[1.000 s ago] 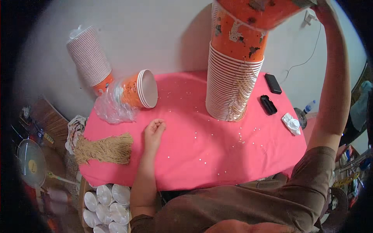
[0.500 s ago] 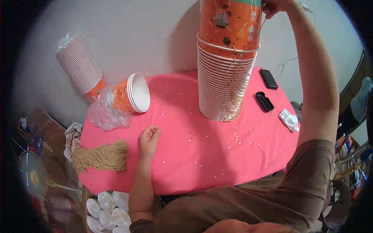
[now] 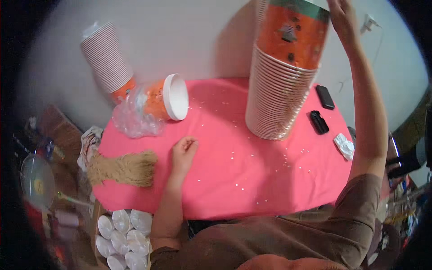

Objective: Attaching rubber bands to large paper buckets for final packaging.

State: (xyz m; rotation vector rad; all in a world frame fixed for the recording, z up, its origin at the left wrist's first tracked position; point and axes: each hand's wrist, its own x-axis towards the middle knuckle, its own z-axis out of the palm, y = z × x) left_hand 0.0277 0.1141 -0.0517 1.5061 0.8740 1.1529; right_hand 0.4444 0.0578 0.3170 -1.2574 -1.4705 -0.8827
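A tall stack of nested paper buckets (image 3: 281, 96) with white rims stands at the back right of the table, a bucket with orange and green print (image 3: 292, 38) uppermost in view. My right hand (image 3: 344, 18) is raised beside the top of that print; its fingertips are blurred and partly cut off by the picture's upper edge. Over the pink cloth, my left hand (image 3: 183, 153) has its fingers curled closed, with nothing visible in it. Left of it lies a bundle of tan cords (image 3: 123, 168). Tan strands along the stack's right side are blurred.
A bucket lying on its side (image 3: 179, 96) rests by crumpled clear plastic (image 3: 135, 119) and another bucket stack (image 3: 108, 58). Two black objects (image 3: 319, 122) and white tissue (image 3: 345, 146) lie at right. Small white bits dot the pink cloth (image 3: 220, 198). White cups (image 3: 120, 240) fill a box below.
The scene has shifted rightward in view. My right arm stays raised by the stack. The thin line that ran from my right hand to the buckets no longer shows. My left hand stays curled.
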